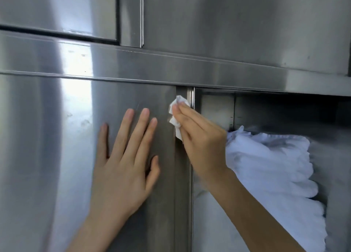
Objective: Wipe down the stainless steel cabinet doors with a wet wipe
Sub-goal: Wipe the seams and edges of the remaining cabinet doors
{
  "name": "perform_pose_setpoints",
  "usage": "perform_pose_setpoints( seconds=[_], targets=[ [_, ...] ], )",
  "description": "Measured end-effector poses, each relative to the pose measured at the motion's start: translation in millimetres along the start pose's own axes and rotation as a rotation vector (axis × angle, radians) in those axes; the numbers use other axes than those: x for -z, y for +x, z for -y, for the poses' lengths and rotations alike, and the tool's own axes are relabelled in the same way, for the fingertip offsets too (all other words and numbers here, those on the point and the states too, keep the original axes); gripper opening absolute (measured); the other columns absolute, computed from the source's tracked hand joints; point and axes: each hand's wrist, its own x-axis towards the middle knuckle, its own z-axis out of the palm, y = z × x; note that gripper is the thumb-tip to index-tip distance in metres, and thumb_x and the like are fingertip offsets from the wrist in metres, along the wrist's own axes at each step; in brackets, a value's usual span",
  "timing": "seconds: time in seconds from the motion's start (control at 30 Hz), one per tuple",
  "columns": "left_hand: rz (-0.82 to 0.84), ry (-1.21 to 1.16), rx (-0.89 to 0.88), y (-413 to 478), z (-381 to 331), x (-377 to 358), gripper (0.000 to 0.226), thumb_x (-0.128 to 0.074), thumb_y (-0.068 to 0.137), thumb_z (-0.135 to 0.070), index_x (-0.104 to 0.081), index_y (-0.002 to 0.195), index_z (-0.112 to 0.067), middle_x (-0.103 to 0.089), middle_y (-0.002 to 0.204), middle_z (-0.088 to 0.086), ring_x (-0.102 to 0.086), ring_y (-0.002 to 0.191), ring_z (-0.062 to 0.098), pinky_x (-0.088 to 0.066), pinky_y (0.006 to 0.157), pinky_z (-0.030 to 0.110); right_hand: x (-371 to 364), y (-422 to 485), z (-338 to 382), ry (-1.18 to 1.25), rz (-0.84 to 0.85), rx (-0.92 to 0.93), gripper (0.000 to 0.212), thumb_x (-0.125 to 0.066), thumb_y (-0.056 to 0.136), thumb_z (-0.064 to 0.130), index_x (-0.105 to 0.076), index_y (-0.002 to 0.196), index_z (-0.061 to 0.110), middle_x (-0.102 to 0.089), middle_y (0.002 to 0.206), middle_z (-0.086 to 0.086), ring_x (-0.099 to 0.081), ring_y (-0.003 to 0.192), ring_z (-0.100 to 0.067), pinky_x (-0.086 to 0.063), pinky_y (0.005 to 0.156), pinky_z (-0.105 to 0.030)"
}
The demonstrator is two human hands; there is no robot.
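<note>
A stainless steel cabinet door (57,156) fills the lower left of the view. My left hand (123,166) lies flat on it, fingers spread, holding nothing. My right hand (201,139) presses a crumpled white wet wipe (177,111) against the door's right edge strip, just below the horizontal steel rail (152,67). Part of the wipe is hidden under my fingers.
To the right of the door edge the cabinet stands open, with white bunched fabric (269,175) inside. Above the rail are an upper door (237,23) on the right and another upper door (57,8) on the left. Smudges mark the lower door's left part.
</note>
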Motion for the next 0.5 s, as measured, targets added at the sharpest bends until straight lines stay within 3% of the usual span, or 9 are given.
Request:
perform_pose_setpoints(
  seconds=[0.13, 0.23, 0.33, 0.5],
  targets=[
    [-0.028, 0.016, 0.006, 0, -1, -2, 0.06, -0.038, 0.093, -0.031, -0.035, 0.149, -0.01, -0.027, 0.159, 0.005, -0.019, 0.149, 0.024, -0.011, 0.118, 0.051, -12, 21, -2, 0.049, -0.083, -0.1, 0.023, -0.058, 0.087, 0.005, -0.072, 0.104, 0.003, -0.072, 0.104, -0.006, -0.068, 0.098, -0.019, -0.052, 0.081, -0.025],
    [-0.037, 0.025, 0.009, 1, -2, -2, 0.06, -0.039, 0.093, -0.031, -0.036, 0.149, -0.009, -0.028, 0.158, 0.005, -0.021, 0.148, 0.025, -0.015, 0.117, 0.054, -14, 6, 6, 0.082, -0.102, -0.168, 0.024, -0.064, 0.082, -0.001, -0.071, 0.106, 0.003, -0.071, 0.107, -0.008, -0.066, 0.102, -0.018, -0.052, 0.086, -0.024],
    [-0.028, 0.034, -0.002, 2, -3, 0, 0.059, -0.04, 0.093, -0.031, -0.037, 0.148, -0.008, -0.029, 0.157, 0.007, -0.022, 0.147, 0.026, -0.016, 0.116, 0.055, -1, -22, 14, 0.078, -0.057, -0.121, 0.022, -0.065, 0.082, -0.003, -0.071, 0.103, 0.001, -0.07, 0.106, -0.01, -0.067, 0.1, -0.018, -0.055, 0.084, -0.028],
    [-0.022, 0.024, -0.001, 0, -2, 1, 0.06, -0.04, 0.094, -0.03, -0.035, 0.149, -0.008, -0.028, 0.158, 0.007, -0.02, 0.148, 0.026, -0.012, 0.117, 0.053, 9, 20, 2, 0.081, 0.042, -0.032, 0.019, -0.069, 0.074, -0.006, -0.075, 0.089, 0.003, -0.074, 0.087, -0.008, -0.072, 0.079, -0.021, -0.058, 0.057, -0.032]
  ],
)
